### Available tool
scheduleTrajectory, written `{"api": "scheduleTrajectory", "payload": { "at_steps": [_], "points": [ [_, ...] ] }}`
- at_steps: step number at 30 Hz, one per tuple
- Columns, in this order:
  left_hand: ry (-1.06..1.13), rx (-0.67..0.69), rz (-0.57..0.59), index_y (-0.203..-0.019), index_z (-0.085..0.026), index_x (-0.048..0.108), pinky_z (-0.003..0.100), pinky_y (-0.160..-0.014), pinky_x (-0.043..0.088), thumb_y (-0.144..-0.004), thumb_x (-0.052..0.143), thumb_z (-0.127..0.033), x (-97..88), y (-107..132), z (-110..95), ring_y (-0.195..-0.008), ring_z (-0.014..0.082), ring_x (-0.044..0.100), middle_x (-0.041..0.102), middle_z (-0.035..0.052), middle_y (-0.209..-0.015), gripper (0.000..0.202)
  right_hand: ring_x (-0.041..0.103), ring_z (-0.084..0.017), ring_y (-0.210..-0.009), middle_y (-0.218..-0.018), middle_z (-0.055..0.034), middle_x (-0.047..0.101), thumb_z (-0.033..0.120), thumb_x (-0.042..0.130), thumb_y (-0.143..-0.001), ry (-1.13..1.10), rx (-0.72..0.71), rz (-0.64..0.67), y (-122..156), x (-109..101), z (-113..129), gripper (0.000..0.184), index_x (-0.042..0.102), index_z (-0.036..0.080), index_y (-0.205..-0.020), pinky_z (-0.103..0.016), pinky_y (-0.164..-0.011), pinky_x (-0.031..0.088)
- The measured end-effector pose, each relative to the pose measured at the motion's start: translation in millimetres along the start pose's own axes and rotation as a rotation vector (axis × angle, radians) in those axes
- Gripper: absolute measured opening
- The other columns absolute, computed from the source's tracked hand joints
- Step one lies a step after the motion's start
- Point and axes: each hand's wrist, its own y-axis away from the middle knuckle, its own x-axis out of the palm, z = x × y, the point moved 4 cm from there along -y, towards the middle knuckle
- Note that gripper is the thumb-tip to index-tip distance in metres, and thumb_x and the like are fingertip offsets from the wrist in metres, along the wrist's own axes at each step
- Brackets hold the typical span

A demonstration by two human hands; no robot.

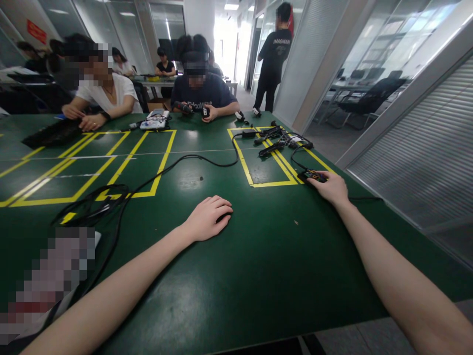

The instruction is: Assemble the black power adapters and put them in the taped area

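Right fingers (318,180): stretched over the near end of the black controller (312,175), touching it; clasped or not, cannot tell
Right hand (331,188): just outside the near right corner of the yellow taped square (273,184)
Controller: on that corner's tape, black tools (275,140) at the square's far side
Left fingers (221,204): loosely curled, palm down, grasping nothing
Left hand (209,217): flat on the green table (258,266), near-left of the square
Cable (192,158): black, trailing left from the square's far left edge
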Motion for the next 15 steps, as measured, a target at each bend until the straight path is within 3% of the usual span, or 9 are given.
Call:
{"api": "scheduleTrajectory", "payload": {
  "at_steps": [2, 5, 8, 11, 13, 15],
  "points": [
    [0.0, -0.006, 0.002, -0.107, -0.021, 0.072, 0.042, -0.093, 0.054, -0.1, 0.051, -0.025, -0.2, -0.2, 0.0, -0.11, 0.0246, 0.066, 0.074, 0.0089, -0.118, 0.022, 0.072, -0.034, -0.091, -0.099, -0.0138, 0.078, 0.045, 0.077, -0.071, 0.056, 0.028, 0.046, 9.6, 4.4, 20.1, 0.045, 0.079, 0.019, -0.108, -0.043, -0.075, 0.058],
    [0.008, -0.008, 0.003, -0.109, -0.02, 0.071, 0.043, -0.094, 0.055, -0.101, 0.051, -0.025, -1.2, -0.2, -0.8, -0.111, 0.0253, 0.066, 0.073, 0.0094, -0.118, 0.022, 0.073, -0.033, -0.091, -0.1, -0.0121, 0.079, 0.046, 0.076, -0.076, -0.014, -0.101, 0.17, 35.2, 18.4, 65.5, 0.045, 0.078, 0.019, -0.112, -0.043, -0.077, 0.059],
    [0.024, 0.005, -0.044, -0.122, -0.02, 0.066, 0.045, -0.097, 0.054, -0.101, 0.053, -0.03, -5.0, 0.5, -3.2, -0.115, 0.0266, 0.065, 0.07, 0.0121, -0.126, 0.027, 0.073, -0.03, -0.099, -0.11, -0.0109, 0.078, 0.041, 0.075, -0.08, -0.201, -0.336, 0.367, 75.9, 32.6, 117.5, 0.041, 0.075, 0.02, -0.116, -0.043, -0.086, 0.059],
    [0.043, 0.042, -0.134, -0.131, -0.02, 0.061, 0.046, -0.101, 0.052, -0.096, 0.061, -0.039, -10.6, 1.9, -6.6, -0.121, 0.029, 0.063, 0.066, 0.0154, -0.134, 0.04, 0.073, -0.025, -0.101, -0.114, -0.0089, 0.076, 0.034, 0.075, -0.085, -0.417, -0.655, 0.645, 125.7, 37.0, 165.0, 0.037, 0.073, 0.02, -0.12, -0.039, -0.089, 0.058],
    [0.066, 0.082, -0.135, -0.125, -0.019, 0.063, 0.044, -0.097, 0.053, -0.092, 0.065, -0.044, -11.6, 2.3, -9.0, -0.113, 0.0282, 0.065, 0.07, 0.0144, -0.123, 0.042, 0.072, -0.023, -0.098, -0.109, -0.0076, 0.076, 0.033, 0.076, -0.086, -0.505, -0.829, 0.762, 153.0, 33.0, 185.8, 0.033, 0.072, 0.021, -0.117, -0.035, -0.087, 0.058],
    [0.092, 0.095, -0.087, -0.112, -0.019, 0.066, 0.04, -0.088, 0.055, -0.089, 0.067, -0.049, -10.4, 1.9, -10.3, -0.098, 0.0255, 0.067, 0.073, 0.0109, -0.105, 0.037, 0.072, -0.022, -0.097, -0.107, -0.0072, 0.075, 0.032, 0.076, -0.088, -0.547, -0.903, 0.799, 168.6, 28.2, 196.3, 0.029, 0.072, 0.021, -0.115, -0.034, -0.086, 0.057]
  ]
}}
